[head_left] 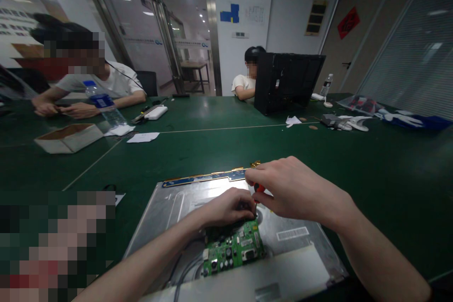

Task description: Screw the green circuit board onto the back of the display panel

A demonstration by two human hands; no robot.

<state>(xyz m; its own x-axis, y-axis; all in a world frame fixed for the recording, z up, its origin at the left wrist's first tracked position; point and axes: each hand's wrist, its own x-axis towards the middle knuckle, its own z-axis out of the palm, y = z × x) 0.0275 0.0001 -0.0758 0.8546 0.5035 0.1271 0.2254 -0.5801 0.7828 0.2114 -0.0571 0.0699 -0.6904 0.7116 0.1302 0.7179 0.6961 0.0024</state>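
A flat metal display panel [170, 212] lies on the table before me. On its back sits a green circuit board [233, 245] with small components along its near edge. My right hand [290, 188] grips the red handle of a screwdriver [259, 188], held upright over the board's far right corner. Close beside its shaft is my left hand [230, 207], fingers curled together at that same corner; what they pinch is hidden. A narrow blue circuit strip [201, 179] runs along the panel's far edge. Dark cables [184, 269] lie left of the green board.
On the green table [198, 146] stand an open box [71, 139], a water bottle [106, 106] and a large black casing [286, 80]. Gloves [348, 122] and a blue tray [424, 121] lie far right. Two people sit across the table; a blurred-out arm shows at lower left.
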